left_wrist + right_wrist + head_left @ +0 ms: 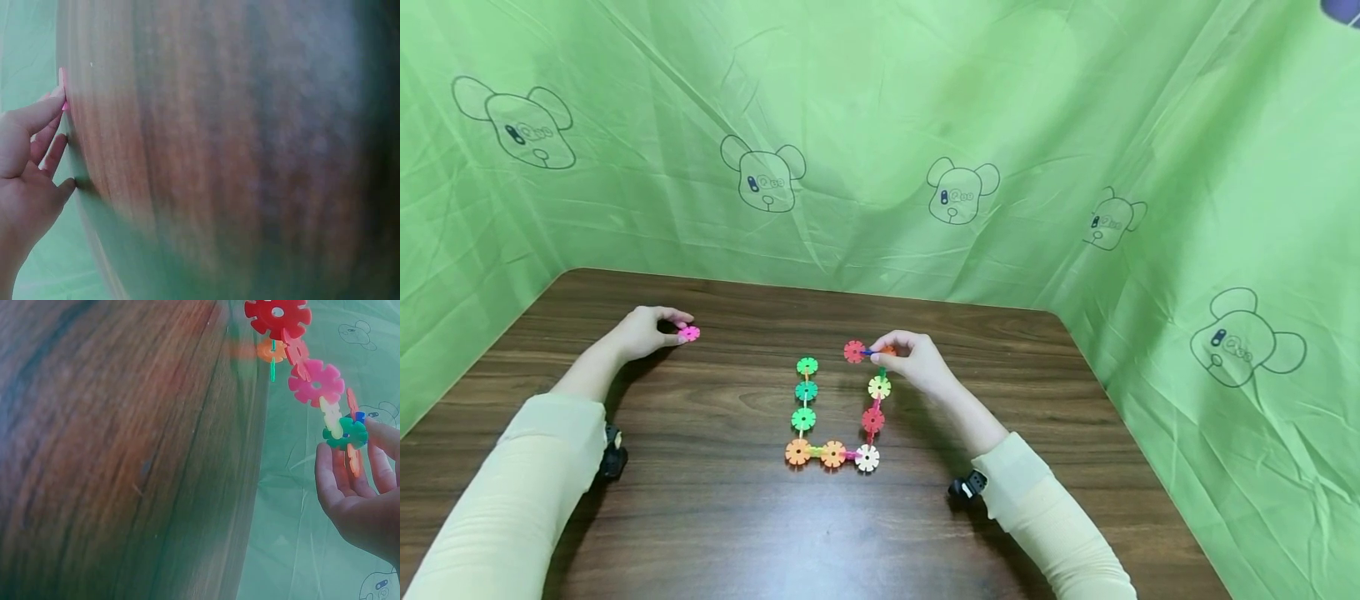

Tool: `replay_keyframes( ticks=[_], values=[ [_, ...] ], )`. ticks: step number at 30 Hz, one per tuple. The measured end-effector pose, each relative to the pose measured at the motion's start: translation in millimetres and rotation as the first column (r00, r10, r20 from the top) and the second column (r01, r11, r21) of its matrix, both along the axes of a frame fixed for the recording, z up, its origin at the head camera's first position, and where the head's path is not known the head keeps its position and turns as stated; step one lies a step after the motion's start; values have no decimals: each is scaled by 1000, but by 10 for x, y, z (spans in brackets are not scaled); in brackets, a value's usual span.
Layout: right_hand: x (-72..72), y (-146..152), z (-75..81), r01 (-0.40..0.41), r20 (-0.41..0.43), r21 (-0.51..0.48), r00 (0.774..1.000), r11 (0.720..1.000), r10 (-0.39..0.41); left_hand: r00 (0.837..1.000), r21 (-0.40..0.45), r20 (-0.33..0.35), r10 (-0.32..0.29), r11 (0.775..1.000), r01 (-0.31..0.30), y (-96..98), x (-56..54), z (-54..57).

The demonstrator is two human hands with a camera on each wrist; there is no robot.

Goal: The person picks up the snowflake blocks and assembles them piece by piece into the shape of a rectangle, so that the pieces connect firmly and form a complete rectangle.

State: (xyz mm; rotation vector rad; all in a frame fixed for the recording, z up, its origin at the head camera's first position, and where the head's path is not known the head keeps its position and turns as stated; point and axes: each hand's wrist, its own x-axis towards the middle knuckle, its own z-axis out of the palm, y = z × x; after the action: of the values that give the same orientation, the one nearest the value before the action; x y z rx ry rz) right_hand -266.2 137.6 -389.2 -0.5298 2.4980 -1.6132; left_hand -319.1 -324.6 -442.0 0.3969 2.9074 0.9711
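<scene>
At the table's left side my left hand (643, 333) pinches a pink notched plastic disc (689, 333) between thumb and fingers; the left wrist view shows this disc edge-on at the fingertips. Slotted discs form a U-shaped chain, with green discs (803, 419) up its left side, orange ones (832, 454) and a white one (861, 457) along the bottom. Up its right side run a red (872, 420) and a yellow-green disc (879, 387). There my right hand (917, 358) pinches an orange disc (888, 351), partly hidden by the fingers. A blue disc (868, 352) links it to another red disc (853, 352) pointing inward.
The brown wooden table (730, 517) lies under both arms. Green cloth (865, 92) with printed bear heads hangs behind the table and along its sides. A small black device (613, 454) is worn at the left wrist, another (967, 487) at the right.
</scene>
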Motion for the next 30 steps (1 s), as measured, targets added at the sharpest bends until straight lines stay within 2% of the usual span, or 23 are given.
replay_keyframes(
  ticks=[5, 12, 17, 21, 24, 30],
  values=[
    [0, 3, 3, -3, 2, -1, 1000, 1000, 3, 999, -8, 22, -26, 1000, 26, 3, -1, 13],
    [1, 15, 6, -8, 21, -9, 1000, 1000, 8, 999, 3, -10, -32, 999, 32, 15, 1, 0],
    [80, 0, 131, -37, 13, -10, 999, 999, 37, 1000, 13, -24, -7, 1000, 8, 24, 6, 0],
    [161, -18, 242, -66, 13, -33, 998, 997, 67, 1000, -2, -27, 2, 1000, -2, 73, 23, 49],
    [169, -17, 241, -75, 11, -53, 997, 996, 76, 998, -17, -57, -6, 1000, 5, 147, 39, 104],
    [170, -11, 236, -72, 8, -50, 997, 996, 73, 985, -4, -169, -24, 1000, 24, 331, 47, 203]
  ],
)
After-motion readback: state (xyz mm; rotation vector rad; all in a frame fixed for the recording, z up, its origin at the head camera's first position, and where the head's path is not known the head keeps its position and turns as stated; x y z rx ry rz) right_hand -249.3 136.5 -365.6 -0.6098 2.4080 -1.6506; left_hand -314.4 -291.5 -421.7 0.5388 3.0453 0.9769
